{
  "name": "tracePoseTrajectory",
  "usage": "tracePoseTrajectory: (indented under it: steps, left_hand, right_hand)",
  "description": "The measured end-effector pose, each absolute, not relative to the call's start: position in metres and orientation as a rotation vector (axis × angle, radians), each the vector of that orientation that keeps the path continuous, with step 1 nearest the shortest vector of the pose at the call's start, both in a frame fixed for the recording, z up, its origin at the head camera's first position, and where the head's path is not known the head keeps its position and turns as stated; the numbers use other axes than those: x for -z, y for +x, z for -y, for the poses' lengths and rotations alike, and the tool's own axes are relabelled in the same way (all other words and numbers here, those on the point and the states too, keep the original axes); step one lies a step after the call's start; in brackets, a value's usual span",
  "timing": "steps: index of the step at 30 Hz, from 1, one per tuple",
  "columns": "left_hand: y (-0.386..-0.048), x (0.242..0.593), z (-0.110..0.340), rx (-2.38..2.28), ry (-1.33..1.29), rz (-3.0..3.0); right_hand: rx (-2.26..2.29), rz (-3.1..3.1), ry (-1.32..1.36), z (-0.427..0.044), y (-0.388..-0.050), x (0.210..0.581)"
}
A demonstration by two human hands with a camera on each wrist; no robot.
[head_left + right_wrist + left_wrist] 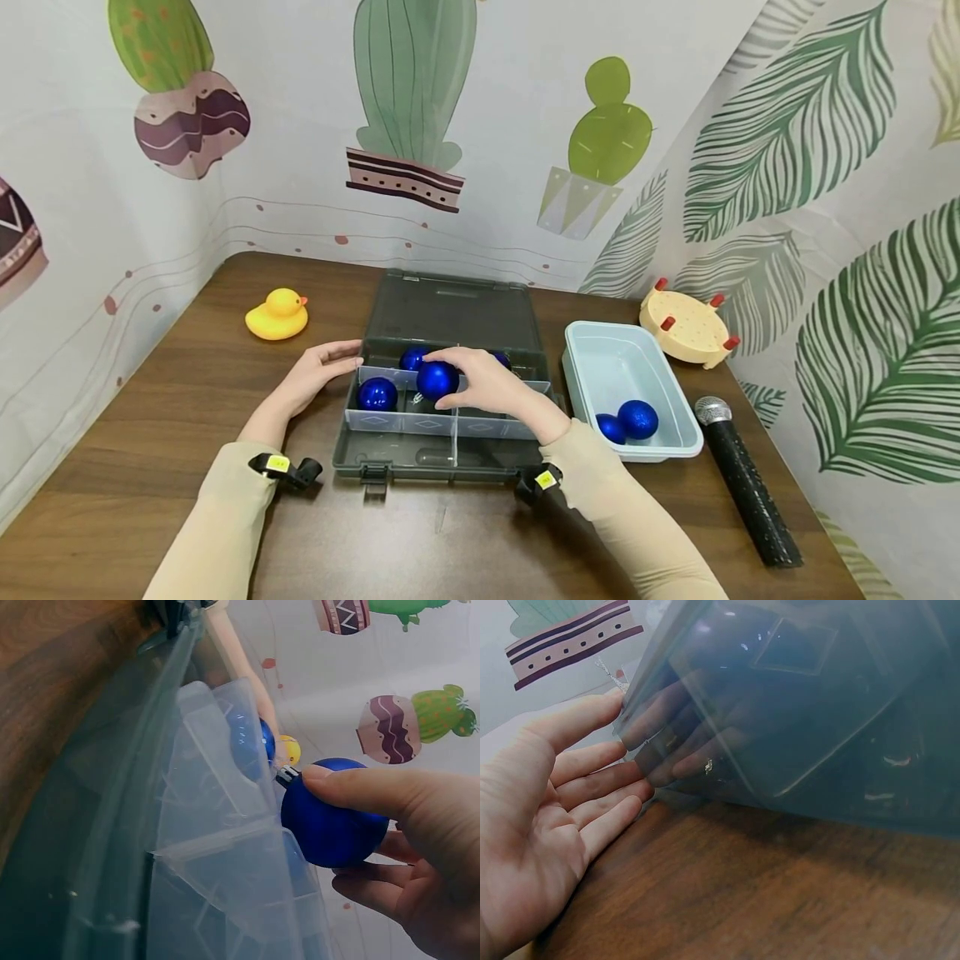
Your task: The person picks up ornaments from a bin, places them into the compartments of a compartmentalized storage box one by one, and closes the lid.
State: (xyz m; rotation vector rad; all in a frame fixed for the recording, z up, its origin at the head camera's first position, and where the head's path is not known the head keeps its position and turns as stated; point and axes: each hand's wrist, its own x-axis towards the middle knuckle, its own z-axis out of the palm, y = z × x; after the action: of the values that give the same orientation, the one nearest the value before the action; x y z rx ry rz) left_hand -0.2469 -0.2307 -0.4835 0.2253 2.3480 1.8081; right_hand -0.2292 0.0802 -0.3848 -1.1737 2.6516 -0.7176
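Observation:
A dark translucent case (457, 304) lies with its lid back on the table, its lower half split by clear dividers. My right hand (491, 382) pinches a blue ball ornament (437, 381) over the middle of the case; its small silver cap shows in the right wrist view beside the thumb. Another blue ball (377, 394) sits in the left front compartment, and two more are partly hidden in the back row. My left hand (318, 375) touches the case's left side with its fingers (604, 780) fairly straight.
Right of the case stands a pale blue tub (615, 350) with two blue balls (638, 419) in it. A black microphone (750, 483) and a cream stool-like toy with red legs (688, 327) lie farther right. A yellow rubber duck (277, 315) sits at the back left.

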Motion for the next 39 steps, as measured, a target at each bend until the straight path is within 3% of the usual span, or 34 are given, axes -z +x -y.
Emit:
tracePoseTrajectory:
  steps: [39]
  left_hand:
    - [-0.247,0.484,0.231,-1.802,0.212,-2.349]
  right_hand:
    - [0.584,-2.614,-1.200,-0.081,-0.228,0.382]
